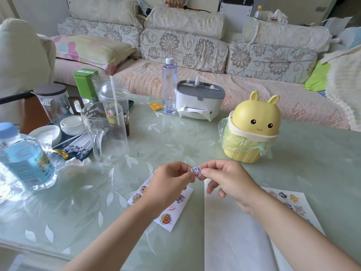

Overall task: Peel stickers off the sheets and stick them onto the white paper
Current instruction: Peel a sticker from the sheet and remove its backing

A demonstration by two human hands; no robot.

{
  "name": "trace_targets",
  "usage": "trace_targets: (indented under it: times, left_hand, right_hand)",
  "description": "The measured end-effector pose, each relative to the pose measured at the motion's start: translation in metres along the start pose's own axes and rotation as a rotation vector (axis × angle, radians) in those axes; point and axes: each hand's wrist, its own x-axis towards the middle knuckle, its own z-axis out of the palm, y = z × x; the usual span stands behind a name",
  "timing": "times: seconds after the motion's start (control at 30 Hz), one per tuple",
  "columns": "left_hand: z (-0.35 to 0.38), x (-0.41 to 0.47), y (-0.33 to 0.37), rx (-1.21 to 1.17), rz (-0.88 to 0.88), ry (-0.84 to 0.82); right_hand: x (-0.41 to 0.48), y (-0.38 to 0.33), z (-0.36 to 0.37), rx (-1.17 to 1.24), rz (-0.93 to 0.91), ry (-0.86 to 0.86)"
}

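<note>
- Both hands are lifted a little off the glass table [175, 137], and between them hangs one small purple-and-white sticker [196, 171], clear of any sheet.
- The left hand [168, 182] pinches the sticker's left edge between thumb and forefinger, with the other fingers curled in.
- The right hand [230, 180] pinches the opposite edge the same way, its lower fingers hanging loose. Holding it by the rim, I'd judge, keeps skin off the glue.
- The fingertips crowd the sticker, so I cannot tell which hand really bears it.
- The sticker sheet [168, 220] lies flat under the left wrist with several cartoon figures on it.
- The white paper [234, 241] lies just beside that sheet, under the right forearm, and is bare where I can see it. It is close enough that the carry across should be short.
- A second sheet [293, 202] with stickers shows along the paper's right edge.
- A yellow rabbit bin [254, 122] stands farther back, well apart from the work.
</note>
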Motion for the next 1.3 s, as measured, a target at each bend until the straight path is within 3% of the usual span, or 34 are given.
trace_targets:
  times: [0.5,0.7,0.83,1.03,1.1,1.17,1.3]
  left_hand:
    - [0.002,-0.002,0.006,0.054,-0.016,-0.064]
    - [0.009,-0.002,0.003,0.055,0.005,-0.038]
    - [0.014,-0.005,0.004,0.008,0.025,0.054]
    - [0.017,-0.007,0.006,-0.007,0.081,0.058]
    - [0.017,-0.008,0.005,0.019,0.093,0.072]
    - [0.015,-0.007,0.004,0.058,0.106,0.084]
    - [0.008,-0.005,0.006,0.096,0.132,0.058]
  right_hand:
    - [0.000,0.009,-0.011,-0.259,-0.236,0.035]
    - [-0.003,0.012,-0.009,-0.429,-0.362,0.133]
    - [-0.004,0.014,-0.007,-0.767,-0.637,0.330]
    - [0.003,0.019,-0.003,-0.878,-0.895,0.492]
    - [0.004,0.020,-0.001,-0.874,-0.882,0.474]
    - [0.002,0.019,0.000,-0.749,-0.738,0.380]
    - [0.001,0.011,-0.006,-0.156,-0.318,0.016]
